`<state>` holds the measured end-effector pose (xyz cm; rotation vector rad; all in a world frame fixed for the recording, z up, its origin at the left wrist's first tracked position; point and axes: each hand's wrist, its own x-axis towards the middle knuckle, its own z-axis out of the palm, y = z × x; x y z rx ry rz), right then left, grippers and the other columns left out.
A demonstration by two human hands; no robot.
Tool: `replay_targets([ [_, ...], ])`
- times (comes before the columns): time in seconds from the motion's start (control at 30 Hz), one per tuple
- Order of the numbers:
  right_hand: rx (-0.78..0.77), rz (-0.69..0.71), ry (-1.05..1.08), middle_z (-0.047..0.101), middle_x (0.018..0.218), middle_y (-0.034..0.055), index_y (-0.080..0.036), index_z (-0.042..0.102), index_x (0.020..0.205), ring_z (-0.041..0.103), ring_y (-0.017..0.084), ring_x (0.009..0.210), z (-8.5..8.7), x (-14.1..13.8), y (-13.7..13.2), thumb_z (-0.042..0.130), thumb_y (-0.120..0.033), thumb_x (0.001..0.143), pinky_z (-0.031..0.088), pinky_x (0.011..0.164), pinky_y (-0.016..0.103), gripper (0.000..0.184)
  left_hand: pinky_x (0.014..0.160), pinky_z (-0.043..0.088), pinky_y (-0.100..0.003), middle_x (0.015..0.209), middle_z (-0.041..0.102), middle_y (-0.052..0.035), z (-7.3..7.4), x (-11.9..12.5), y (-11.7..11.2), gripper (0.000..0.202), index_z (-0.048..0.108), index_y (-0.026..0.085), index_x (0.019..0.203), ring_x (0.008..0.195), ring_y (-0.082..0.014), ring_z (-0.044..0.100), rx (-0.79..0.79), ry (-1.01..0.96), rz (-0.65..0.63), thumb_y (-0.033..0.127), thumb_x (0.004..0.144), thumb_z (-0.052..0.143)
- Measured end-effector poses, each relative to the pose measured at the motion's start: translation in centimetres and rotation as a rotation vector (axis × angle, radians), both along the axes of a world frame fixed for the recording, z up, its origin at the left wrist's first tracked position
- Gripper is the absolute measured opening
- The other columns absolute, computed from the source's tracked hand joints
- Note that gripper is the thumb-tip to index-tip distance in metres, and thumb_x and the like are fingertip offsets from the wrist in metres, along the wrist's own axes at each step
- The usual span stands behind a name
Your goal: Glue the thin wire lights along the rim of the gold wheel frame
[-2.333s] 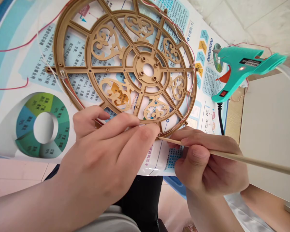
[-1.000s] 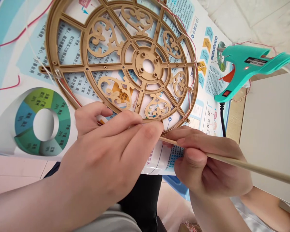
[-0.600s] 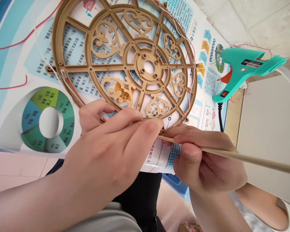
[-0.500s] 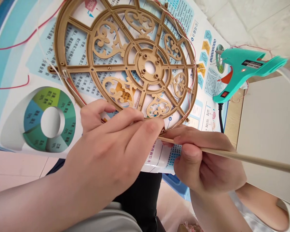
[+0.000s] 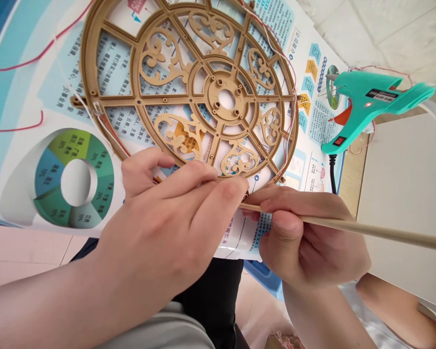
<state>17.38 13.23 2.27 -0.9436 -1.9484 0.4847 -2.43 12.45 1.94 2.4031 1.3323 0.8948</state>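
Note:
A round bronze-coloured plastic frame with spokes and scrollwork lies on a printed sheet. Thin red and white wires run along its outer rim. My left hand is closed over the near edge of the frame, its thumb pressed against the rim; its fingertips are partly hidden. Just right of that thumb, my right hand pinches a slim wooden stick. The stick's thin end reaches the near rim beside my left thumb, but the exact contact is covered by my fingers.
A teal glue gun with a lit red light rests on the right, its black cord hanging toward me. Loose red wire crosses the sheet at left. A pale panel stands at right. Another person's arm shows lower right.
The outer end of the stick has risen slightly, with my right hand tilting a little. The frame has barely shifted, and my left hand keeps nearly the same place.

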Motion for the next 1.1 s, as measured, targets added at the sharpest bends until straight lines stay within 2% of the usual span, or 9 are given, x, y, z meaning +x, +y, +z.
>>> replay_targets([
  [0.2, 0.003, 0.033, 0.007, 0.073, 0.084, 0.0072, -0.009, 0.071, 0.104, 0.072, 0.017, 0.073, 0.2, -0.2, -0.1, 0.06, -0.015, 0.105, 0.064, 0.062, 0.033, 0.012, 0.081, 0.051, -0.037, 0.107, 0.076, -0.0033, -0.1, 0.0, 0.0, 0.017, 0.062, 0.016, 0.12, 0.103, -0.0182, 0.069, 0.008, 0.01, -0.005, 0.012, 0.104, 0.056],
  [0.37, -0.054, 0.053, -0.008, 0.073, 0.082, 0.0061, -0.012, 0.07, 0.102, 0.067, 0.015, 0.064, 0.6, -0.3, 0.1, 0.059, -0.018, 0.105, 0.062, 0.062, 0.03, 0.013, 0.092, 0.053, -0.03, 0.103, 0.074, -0.002, -0.1, 0.0, 0.0, 0.022, 0.063, 0.015, 0.122, 0.106, -0.0167, 0.068, 0.026, 0.001, -0.014, 0.01, 0.102, 0.058],
  [0.5, -0.098, 0.103, 0.015, 0.074, 0.084, 0.0101, -0.01, 0.07, 0.105, 0.072, 0.019, 0.069, 0.9, 0.2, 0.1, 0.059, -0.017, 0.104, 0.062, 0.058, 0.031, 0.013, 0.087, 0.051, -0.038, 0.11, 0.074, -0.0031, -0.1, 0.0, -0.1, 0.015, 0.063, 0.019, 0.118, 0.102, -0.0181, 0.07, -0.012, 0.009, 0.018, 0.015, 0.105, 0.056],
  [0.6, -0.096, 0.088, 0.023, 0.073, 0.084, 0.01, -0.011, 0.07, 0.105, 0.075, 0.021, 0.075, 0.8, 0.6, -0.2, 0.058, -0.015, 0.104, 0.063, 0.059, 0.033, 0.012, 0.09, 0.047, -0.043, 0.109, 0.075, -0.0028, -0.1, 0.1, -0.2, 0.015, 0.062, 0.02, 0.12, 0.102, -0.0194, 0.069, -0.041, 0.01, 0.03, 0.017, 0.106, 0.056],
  [0.77, 0.019, 0.018, 0.019, 0.071, 0.085, 0.0078, -0.007, 0.069, 0.107, 0.075, 0.02, 0.077, 0.2, 0.8, -0.3, 0.061, -0.01, 0.102, 0.067, 0.067, 0.035, 0.01, 0.09, 0.046, -0.043, 0.108, 0.075, -0.0036, -0.2, 0.1, -0.3, 0.019, 0.061, 0.019, 0.124, 0.106, -0.0208, 0.068, -0.029, 0.016, 0.021, 0.017, 0.106, 0.058],
  [0.97, 0.016, 0.056, 0.003, 0.074, 0.088, 0.007, -0.011, 0.07, 0.114, 0.071, 0.018, 0.072, 0.1, 0.7, -0.2, 0.06, -0.013, 0.104, 0.065, 0.064, 0.035, 0.014, 0.097, 0.047, -0.045, 0.11, 0.075, -0.0023, -0.2, -0.1, -0.5, 0.021, 0.06, 0.024, 0.127, 0.114, -0.0229, 0.068, -0.067, 0.034, 0.034, 0.021, 0.107, 0.058],
  [1.1, 0.029, 0.022, -0.004, 0.072, 0.085, 0.0075, -0.008, 0.069, 0.108, 0.072, 0.018, 0.072, 0.1, 0.9, -0.1, 0.061, -0.011, 0.102, 0.065, 0.064, 0.035, 0.01, 0.092, 0.05, -0.042, 0.109, 0.075, -0.0015, -0.1, -0.1, -0.3, 0.017, 0.061, 0.025, 0.122, 0.109, -0.0214, 0.068, -0.069, 0.038, 0.039, 0.02, 0.106, 0.057],
])
